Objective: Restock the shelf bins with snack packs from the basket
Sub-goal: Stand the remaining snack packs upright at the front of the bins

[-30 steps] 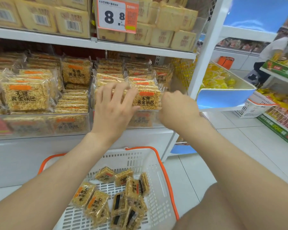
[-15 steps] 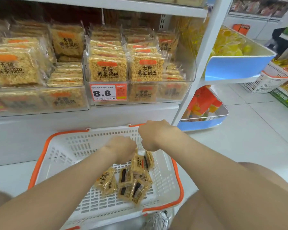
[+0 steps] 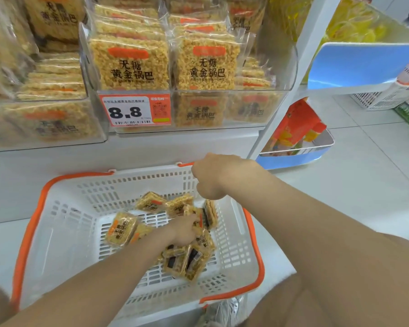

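The basket [image 3: 33, 223], white with an orange rim, stands on the floor in front of the shelf. The packs [image 3: 187, 258] lie on its bottom in a loose pile, more to the far right part, and they point in many directions. One pack [image 3: 121, 228] lies flat just left of the pile, label up. Its longer side runs from near to far and is tilted a little to the right.

The left hand [image 3: 184, 231] is down on the pile, palm down, with the fingers bent over the packs at the far side. I cannot tell if it grips one. The right hand [image 3: 213, 177] hangs above the far right corner of the basket, fingers curled under. I cannot tell if they hold something.

On the shelf above is a clear bin [image 3: 222, 109]. There more packs stand upright in rows, faces to the front and the print level. A tag [image 3: 135, 109] reading 8.8 sits on the left of its front.
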